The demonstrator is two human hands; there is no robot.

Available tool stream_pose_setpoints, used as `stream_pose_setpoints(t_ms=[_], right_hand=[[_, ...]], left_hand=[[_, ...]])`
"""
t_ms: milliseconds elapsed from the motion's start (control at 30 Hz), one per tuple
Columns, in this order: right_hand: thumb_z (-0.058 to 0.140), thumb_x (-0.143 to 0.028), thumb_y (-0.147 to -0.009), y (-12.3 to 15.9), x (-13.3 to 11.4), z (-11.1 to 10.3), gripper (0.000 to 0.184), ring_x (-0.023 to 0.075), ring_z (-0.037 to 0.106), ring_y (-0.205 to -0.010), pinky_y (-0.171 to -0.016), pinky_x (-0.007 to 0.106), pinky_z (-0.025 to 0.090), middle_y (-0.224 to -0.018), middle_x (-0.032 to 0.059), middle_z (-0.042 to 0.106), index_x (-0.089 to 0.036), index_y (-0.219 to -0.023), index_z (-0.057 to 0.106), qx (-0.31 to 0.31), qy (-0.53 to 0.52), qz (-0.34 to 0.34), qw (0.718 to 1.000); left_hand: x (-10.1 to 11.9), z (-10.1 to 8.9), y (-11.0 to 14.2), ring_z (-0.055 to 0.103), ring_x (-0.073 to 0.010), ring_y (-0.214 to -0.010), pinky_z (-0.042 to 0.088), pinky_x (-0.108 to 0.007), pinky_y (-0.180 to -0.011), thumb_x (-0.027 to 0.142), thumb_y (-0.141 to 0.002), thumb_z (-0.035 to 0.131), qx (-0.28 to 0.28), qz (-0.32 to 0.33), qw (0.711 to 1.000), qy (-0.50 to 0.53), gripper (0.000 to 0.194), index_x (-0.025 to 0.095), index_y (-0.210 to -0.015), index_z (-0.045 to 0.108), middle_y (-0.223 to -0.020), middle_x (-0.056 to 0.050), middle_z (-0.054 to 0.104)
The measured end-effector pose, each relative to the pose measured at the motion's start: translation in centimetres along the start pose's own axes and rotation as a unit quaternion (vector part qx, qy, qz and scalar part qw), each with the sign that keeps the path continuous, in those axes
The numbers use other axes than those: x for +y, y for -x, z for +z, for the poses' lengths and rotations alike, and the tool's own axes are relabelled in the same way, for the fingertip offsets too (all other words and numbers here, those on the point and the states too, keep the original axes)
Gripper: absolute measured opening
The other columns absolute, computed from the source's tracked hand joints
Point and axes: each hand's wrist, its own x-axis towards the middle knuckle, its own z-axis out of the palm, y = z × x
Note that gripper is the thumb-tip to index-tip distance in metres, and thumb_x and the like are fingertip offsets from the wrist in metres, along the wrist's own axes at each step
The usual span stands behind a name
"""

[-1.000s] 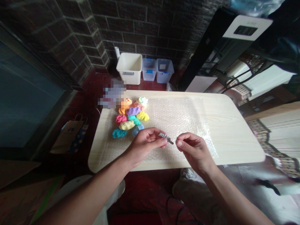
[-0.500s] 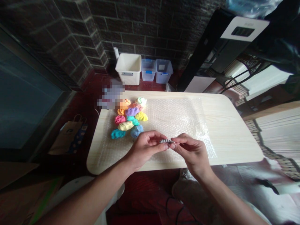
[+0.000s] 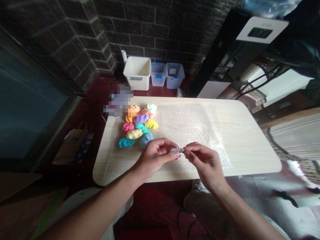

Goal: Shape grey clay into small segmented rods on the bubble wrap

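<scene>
Stick [image 3: 176,149], grey + ridged, in pinch of L hand [image 3: 155,156], 3 o'clock tip in pinch of R hand [image 3: 206,161]; held above bubble wrap [image 3: 185,123] on table [image 3: 250,140]. At 10 o'clock, on wrap: multicol. clay-like lumps [image 3: 141,119]. Off table: white bin [image 3: 137,81] approx 11, clear tubs [image 3: 175,83] approx 12.
</scene>
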Motion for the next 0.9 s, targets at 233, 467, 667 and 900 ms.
stream_pose_setpoints(t_ms=[233, 467, 667, 900], right_hand=[[0.082, -0.023, -0.089, 0.03, -0.06, 0.10, 0.003, 0.0176, 0.069, -0.080, -0.073, 0.029, 0.055, -0.087, 0.0041, 0.075, -0.025, -0.091, 0.083, -0.005, 0.011, -0.007, 1.000], [0.084, -0.025, -0.086, 0.29, -0.58, 0.39, 0.005, 0.0152, 0.068, -0.070, -0.064, 0.026, 0.056, -0.081, 0.0038, 0.076, -0.024, -0.091, 0.084, -0.003, 0.016, 0.002, 1.000], [0.086, -0.026, -0.084, 0.34, -0.83, 0.56, 0.011, 0.0143, 0.066, -0.063, -0.060, 0.027, 0.056, -0.080, 0.0043, 0.078, -0.023, -0.095, 0.083, 0.018, -0.002, 0.018, 1.000], [0.084, -0.027, -0.087, 0.46, -0.53, 0.38, 0.007, 0.0160, 0.066, -0.065, -0.061, 0.029, 0.056, -0.077, 0.0055, 0.077, -0.021, -0.089, 0.083, 0.008, 0.013, 0.017, 1.000]], left_hand=[[-0.18, 0.17, -0.02, 0.073, -0.0132, -0.081, 0.057, -0.024, -0.080, 0.020, -0.075, 0.091, 0.010, 0.031, 0.999, -0.010, 0.023, 0.015, -0.091, 0.075, -0.088, -0.003, 0.078], [-0.49, 0.31, 0.17, 0.075, -0.0159, -0.083, 0.060, -0.026, -0.081, 0.018, -0.074, 0.090, 0.024, 0.044, 0.998, -0.043, 0.022, 0.014, -0.090, 0.075, -0.090, -0.005, 0.079], [-0.46, 0.42, 0.19, 0.075, -0.0167, -0.083, 0.060, -0.027, -0.082, 0.021, -0.076, 0.090, 0.029, 0.050, 0.997, -0.042, 0.023, 0.014, -0.090, 0.074, -0.091, -0.006, 0.080], [-0.32, 0.40, 0.34, 0.075, -0.0168, -0.082, 0.060, -0.027, -0.080, 0.020, -0.074, 0.090, 0.035, 0.046, 0.997, -0.048, 0.022, 0.014, -0.088, 0.075, -0.088, -0.005, 0.079]])
